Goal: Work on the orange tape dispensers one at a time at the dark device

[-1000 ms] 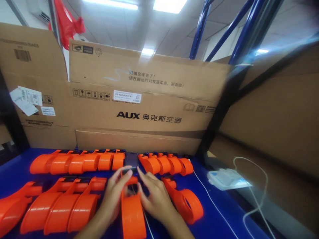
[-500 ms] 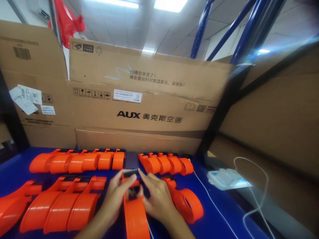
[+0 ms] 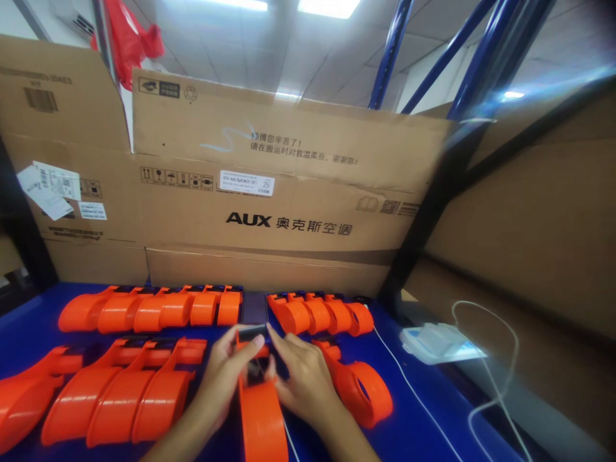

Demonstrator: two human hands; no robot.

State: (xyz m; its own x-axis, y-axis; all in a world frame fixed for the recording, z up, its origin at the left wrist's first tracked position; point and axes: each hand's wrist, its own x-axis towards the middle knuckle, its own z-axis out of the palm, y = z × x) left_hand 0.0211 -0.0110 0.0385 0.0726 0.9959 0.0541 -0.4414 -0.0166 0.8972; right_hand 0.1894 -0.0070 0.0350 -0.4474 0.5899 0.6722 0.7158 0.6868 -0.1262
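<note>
Both my hands hold one orange plastic tape dispenser that lies lengthwise on the blue table right in front of me. My left hand grips its left side, with the forefinger stretched over the black part at its far end. My right hand clasps the right side, fingers curled onto the same end. A dark phone lies flat just beyond the fingertips.
Rows of like orange dispensers lie at the back, back right and front left; one more is beside my right hand. A white charger with cables sits at right. AUX cardboard boxes wall the back.
My hands have shifted slightly on the dispenser, pulling it a little nearer and tightening around its far end. The view has tilted down a touch.
</note>
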